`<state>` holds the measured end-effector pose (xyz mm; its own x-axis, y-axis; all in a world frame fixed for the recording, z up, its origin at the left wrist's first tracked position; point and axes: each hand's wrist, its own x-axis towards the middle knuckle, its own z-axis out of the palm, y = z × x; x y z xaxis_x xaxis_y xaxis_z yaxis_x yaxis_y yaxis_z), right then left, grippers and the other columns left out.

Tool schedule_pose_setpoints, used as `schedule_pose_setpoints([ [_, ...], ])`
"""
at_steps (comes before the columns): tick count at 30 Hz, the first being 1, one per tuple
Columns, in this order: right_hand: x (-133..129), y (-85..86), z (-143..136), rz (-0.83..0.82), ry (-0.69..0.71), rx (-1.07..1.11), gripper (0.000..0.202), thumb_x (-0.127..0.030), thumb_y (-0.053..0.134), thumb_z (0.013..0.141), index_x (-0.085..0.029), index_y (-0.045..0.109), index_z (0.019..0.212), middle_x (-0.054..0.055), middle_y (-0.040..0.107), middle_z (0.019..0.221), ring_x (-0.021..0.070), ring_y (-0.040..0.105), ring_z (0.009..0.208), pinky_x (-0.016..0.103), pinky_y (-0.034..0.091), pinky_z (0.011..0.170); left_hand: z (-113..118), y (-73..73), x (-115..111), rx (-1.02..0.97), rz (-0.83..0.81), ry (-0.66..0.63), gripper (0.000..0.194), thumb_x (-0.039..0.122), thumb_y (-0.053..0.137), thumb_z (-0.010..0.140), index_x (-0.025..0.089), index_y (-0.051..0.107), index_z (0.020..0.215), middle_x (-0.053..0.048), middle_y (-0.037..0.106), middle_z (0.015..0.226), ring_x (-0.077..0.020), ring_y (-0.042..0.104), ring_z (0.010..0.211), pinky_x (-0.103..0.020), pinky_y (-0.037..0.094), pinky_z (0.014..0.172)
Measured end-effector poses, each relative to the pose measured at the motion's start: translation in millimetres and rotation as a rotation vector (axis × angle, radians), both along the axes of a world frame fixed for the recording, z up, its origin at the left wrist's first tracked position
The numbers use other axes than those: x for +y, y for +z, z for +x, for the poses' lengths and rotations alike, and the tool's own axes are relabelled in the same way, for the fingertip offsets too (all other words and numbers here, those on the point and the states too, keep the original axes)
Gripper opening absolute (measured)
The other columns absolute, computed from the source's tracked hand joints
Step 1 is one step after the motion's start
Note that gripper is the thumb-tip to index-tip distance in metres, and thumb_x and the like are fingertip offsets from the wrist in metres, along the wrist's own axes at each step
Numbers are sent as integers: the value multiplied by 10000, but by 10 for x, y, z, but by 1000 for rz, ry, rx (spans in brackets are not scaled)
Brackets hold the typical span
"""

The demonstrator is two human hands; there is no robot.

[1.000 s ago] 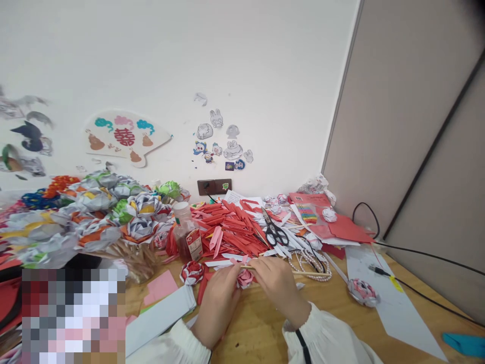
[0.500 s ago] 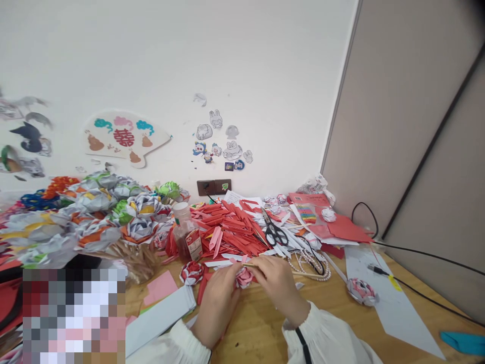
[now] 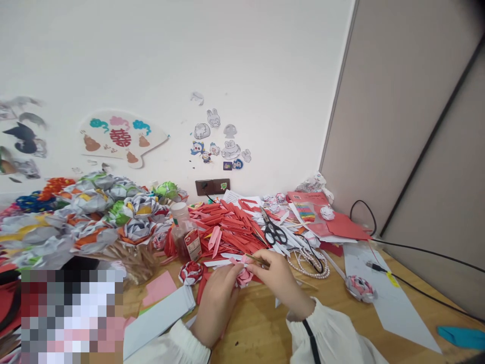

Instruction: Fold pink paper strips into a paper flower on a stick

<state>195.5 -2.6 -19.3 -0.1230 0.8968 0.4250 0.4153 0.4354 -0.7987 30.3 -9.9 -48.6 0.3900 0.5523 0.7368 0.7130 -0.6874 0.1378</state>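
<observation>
In the middle of the table, a pink folded-paper flower [image 3: 244, 278] sits between my two hands. My left hand [image 3: 220, 290] is closed around its left side, fingertips on the paper. From the right, my right hand [image 3: 278, 278] reaches in with pinched fingers and holds a thin gold-brown stick-like tool [image 3: 258, 260]; its exact kind is too small to tell. That hand's fingertips are at the flower's upper right petals. Just left of my hands lies a red and white paper flower [image 3: 190, 273]. Behind them is a heap of folded red paper strips [image 3: 231, 225].
Black-handled scissors [image 3: 275, 232] lie on the strips, near a pearl string [image 3: 318, 273]. A glue bottle [image 3: 181, 227] stands left of the heap. Bunched paper flowers [image 3: 94, 202] fill the left. White paper sheets [image 3: 162, 316], a stemmed flower [image 3: 359, 288] and a cable [image 3: 428, 293] lie around.
My right hand has shifted slightly, and the stick-like tool now slants down to the right instead of lying nearly level over the flower. My left hand stays on the flower.
</observation>
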Motion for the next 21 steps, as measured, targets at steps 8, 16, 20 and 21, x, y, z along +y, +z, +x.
schedule_pose_setpoints([
  [8, 65, -1, 37, -178, 167, 148, 88, -230, 595, 707, -151, 607, 671, -34, 549, 574, 103, 493, 543, 192, 372, 511, 11, 32, 5, -5, -100, -55, 500, 13, 421, 641, 200, 532, 1090, -75, 669, 918, -206, 620, 841, -326, 509, 721],
  [16, 33, 43, 100, -1, -98, 4, 138, -270, 546, 755, -172, 627, 702, -20, 585, 599, 118, 507, 555, 202, 369, 522, 2, -13, 45, -307, -411, 65, 425, 183, 523, 744, 238, 469, 1162, -42, 635, 1113, -188, 603, 995, -321, 497, 817],
  [20, -6, 8, 1, 27, -111, -47, 141, -282, 554, 764, -185, 634, 699, -11, 630, 638, 126, 535, 579, 209, 380, 550, 14, -7, 36, -333, -416, 50, 426, 176, 548, 714, 233, 507, 1134, -44, 655, 1078, -197, 618, 969, -336, 497, 825],
  [21, -11, -6, -27, 29, -112, -43, 149, -284, 549, 769, -186, 635, 698, -6, 638, 647, 128, 541, 582, 210, 382, 552, 20, -5, 35, -344, -424, 41, 425, 164, 546, 709, 228, 513, 1127, -47, 653, 1081, -199, 615, 974, -343, 491, 839],
])
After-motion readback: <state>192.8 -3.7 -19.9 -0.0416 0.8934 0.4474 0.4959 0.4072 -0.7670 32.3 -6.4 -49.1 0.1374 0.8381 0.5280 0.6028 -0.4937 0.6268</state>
